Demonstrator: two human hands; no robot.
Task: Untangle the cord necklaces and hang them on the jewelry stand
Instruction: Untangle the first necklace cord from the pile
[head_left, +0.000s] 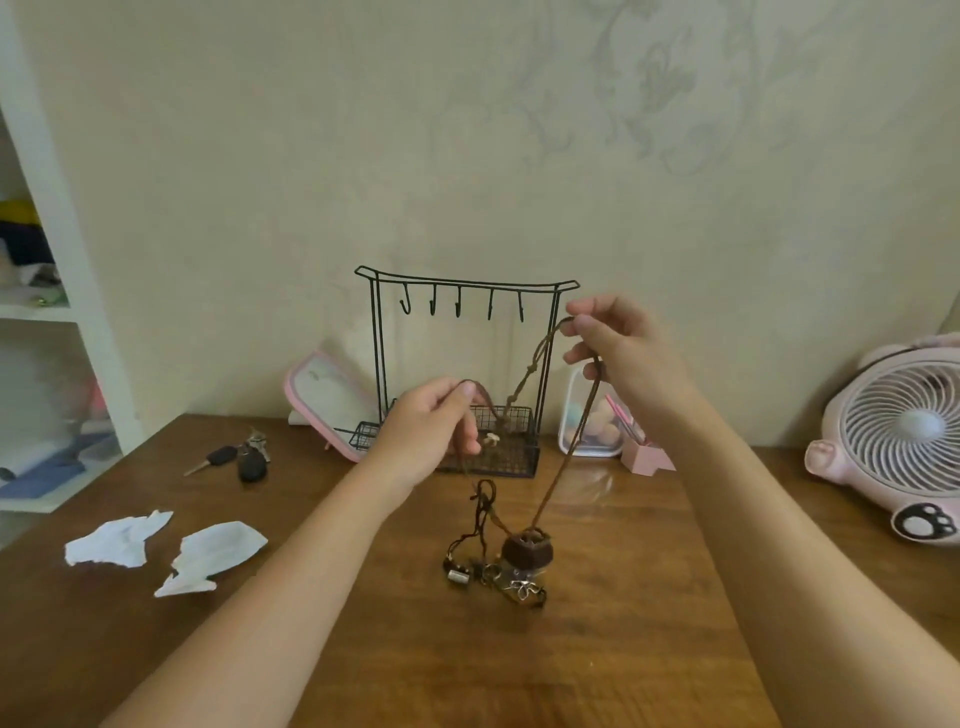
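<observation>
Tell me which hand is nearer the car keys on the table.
Left. The left hand pinches the brown cord to the right of the keys; the right hand holds the cord higher and farther right, beside the right post of the jewelry stand.

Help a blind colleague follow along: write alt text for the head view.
A person's left hand and right hand pinch tangled brown cord necklaces above a wooden table, pendants clustered on it. Behind, a black wire jewelry stand has five empty hooks.
</observation>
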